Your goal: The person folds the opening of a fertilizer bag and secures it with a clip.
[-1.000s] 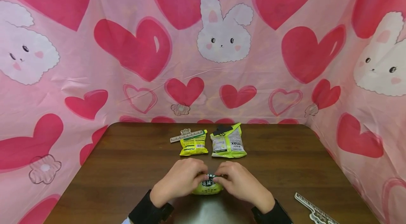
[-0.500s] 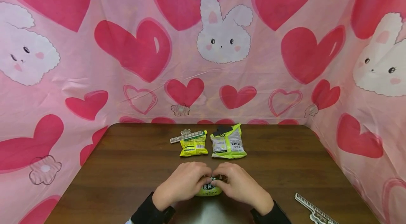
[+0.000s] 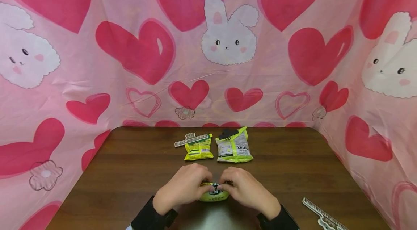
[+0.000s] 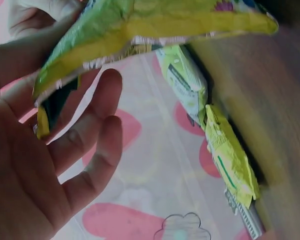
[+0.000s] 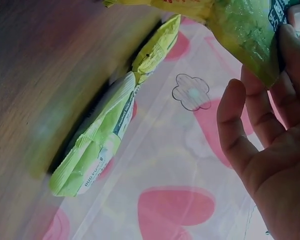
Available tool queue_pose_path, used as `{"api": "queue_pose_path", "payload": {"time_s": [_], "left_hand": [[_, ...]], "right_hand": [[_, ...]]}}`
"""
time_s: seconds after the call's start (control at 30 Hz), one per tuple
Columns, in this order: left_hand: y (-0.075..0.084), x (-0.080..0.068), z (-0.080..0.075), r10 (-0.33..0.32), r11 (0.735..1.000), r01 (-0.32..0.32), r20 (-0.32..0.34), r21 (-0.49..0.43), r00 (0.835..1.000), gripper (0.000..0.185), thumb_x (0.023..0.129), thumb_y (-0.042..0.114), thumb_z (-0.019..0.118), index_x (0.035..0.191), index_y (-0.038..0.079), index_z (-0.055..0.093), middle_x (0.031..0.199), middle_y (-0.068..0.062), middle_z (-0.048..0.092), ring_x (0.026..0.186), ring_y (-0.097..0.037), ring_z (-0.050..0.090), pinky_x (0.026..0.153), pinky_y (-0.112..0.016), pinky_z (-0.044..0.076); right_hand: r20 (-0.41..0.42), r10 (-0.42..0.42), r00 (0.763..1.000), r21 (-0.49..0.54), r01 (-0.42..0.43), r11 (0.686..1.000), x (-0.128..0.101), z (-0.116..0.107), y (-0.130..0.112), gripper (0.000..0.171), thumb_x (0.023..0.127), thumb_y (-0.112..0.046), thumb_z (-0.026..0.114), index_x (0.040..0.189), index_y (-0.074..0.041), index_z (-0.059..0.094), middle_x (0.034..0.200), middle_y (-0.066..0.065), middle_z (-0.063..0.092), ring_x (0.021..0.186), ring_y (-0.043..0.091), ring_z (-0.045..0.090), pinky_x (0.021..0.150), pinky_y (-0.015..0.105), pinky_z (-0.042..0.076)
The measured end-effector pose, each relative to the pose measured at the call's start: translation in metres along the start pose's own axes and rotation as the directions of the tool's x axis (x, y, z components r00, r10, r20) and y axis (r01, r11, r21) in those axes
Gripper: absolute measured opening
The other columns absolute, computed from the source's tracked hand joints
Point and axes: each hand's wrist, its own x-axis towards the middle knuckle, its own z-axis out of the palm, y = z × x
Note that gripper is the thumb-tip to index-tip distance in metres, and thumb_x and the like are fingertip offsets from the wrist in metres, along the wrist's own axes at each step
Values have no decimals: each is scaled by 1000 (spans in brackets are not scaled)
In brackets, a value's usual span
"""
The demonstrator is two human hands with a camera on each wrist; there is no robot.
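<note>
A small yellow-green snack packet (image 3: 214,194) sits low over the table's near middle, held between both hands. My left hand (image 3: 204,183) pinches its top edge from the left, and my right hand (image 3: 224,184) pinches it from the right. The fingertips nearly meet over the packet's black label. In the left wrist view the packet (image 4: 155,22) runs across the top above my left hand's lower fingers (image 4: 97,125), which stay loose. The right wrist view has the packet (image 5: 242,27) at the upper right, by my right hand's fingertips (image 5: 290,45).
Two more yellow-green packets (image 3: 199,148) (image 3: 234,146) lie side by side further back on the brown table (image 3: 130,172). A ridged white clip (image 3: 191,139) lies behind the left one, and another clip (image 3: 322,217) lies near the front right corner. Pink heart-and-bunny cloth (image 3: 208,59) walls the table in.
Both hands stay on the packet and have barely shifted. The fingertips have closed over more of its top, so less of the black label shows.
</note>
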Motion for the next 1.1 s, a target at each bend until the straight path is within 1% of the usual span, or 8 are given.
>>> {"api": "queue_pose_path", "payload": {"time_s": [0.17, 0.33, 0.4, 0.57, 0.63, 0.73, 0.87, 1.1], "left_hand": [[-1, 0, 1, 24, 1000, -23, -22, 11, 999, 17, 94, 19, 82, 79, 21, 73, 68, 18, 47, 62, 1, 45, 57, -22, 37], [-2, -1, 0, 18, 999, -17, -32, 27, 999, 19, 95, 19, 81, 78, 21, 72, 68, 18, 48, 64, 0, 47, 59, -24, 39], [-2, -1, -1, 14, 999, -13, -27, 31, 1000, 18, 95, 21, 81, 79, 22, 73, 69, 19, 49, 64, 0, 48, 59, -24, 40], [-3, -2, -2, -12, 999, 12, -7, 33, 1000, 15, 94, 27, 83, 81, 23, 76, 74, 21, 54, 66, 0, 49, 61, -24, 42], [-3, -3, -3, -28, 999, 28, 1, 32, 1000, 13, 92, 29, 85, 83, 24, 77, 76, 21, 52, 67, 1, 48, 61, -23, 42], [-3, -4, -4, -36, 999, 36, 4, 31, 999, 12, 90, 30, 87, 85, 23, 78, 77, 16, 47, 65, 0, 45, 58, -23, 39], [-4, -3, -3, -21, 1000, 20, 5, 13, 1000, 11, 91, 28, 86, 85, 22, 79, 75, 16, 45, 64, -1, 44, 57, -22, 37], [-4, -2, -1, 10, 1000, -10, 0, 6, 1000, 18, 93, 26, 83, 78, 23, 74, 70, 17, 45, 63, 1, 45, 56, -22, 36]], "right_hand": [[-1, 24, 1000, 17, -24, 1000, 1, -3, 2, 2, 96, -16, 80, 98, -18, 79, 91, -17, 67, 87, 1, 61, 78, 28, 53], [2, 51, 999, 49, -51, 998, -1, -7, 7, 5, 94, -12, 81, 97, -15, 79, 92, -13, 71, 87, 2, 63, 76, 28, 55], [7, 49, 999, 67, -49, 997, -2, -8, 8, 6, 94, -9, 81, 95, -15, 79, 91, -13, 71, 84, 2, 63, 73, 27, 55], [24, 26, 999, 74, -28, 997, -3, -9, 11, 9, 94, -7, 81, 93, -16, 79, 87, -16, 71, 80, 0, 63, 69, 24, 54], [29, 12, 1000, 67, -14, 998, -3, -9, 12, 9, 93, -7, 81, 92, -16, 79, 86, -16, 70, 79, -1, 63, 69, 24, 54], [36, 1, 999, 74, -4, 997, -3, -8, 13, 8, 93, -6, 81, 92, -14, 80, 86, -16, 71, 78, -1, 62, 69, 23, 53], [37, -4, 999, 91, 1, 996, -3, -8, 13, 8, 93, -5, 81, 91, -13, 80, 85, -15, 71, 76, -2, 62, 67, 22, 54], [34, -45, 998, 86, 42, 995, -3, -8, 14, 8, 92, -4, 82, 89, -11, 81, 83, -14, 72, 74, -3, 61, 64, 19, 52]]}}
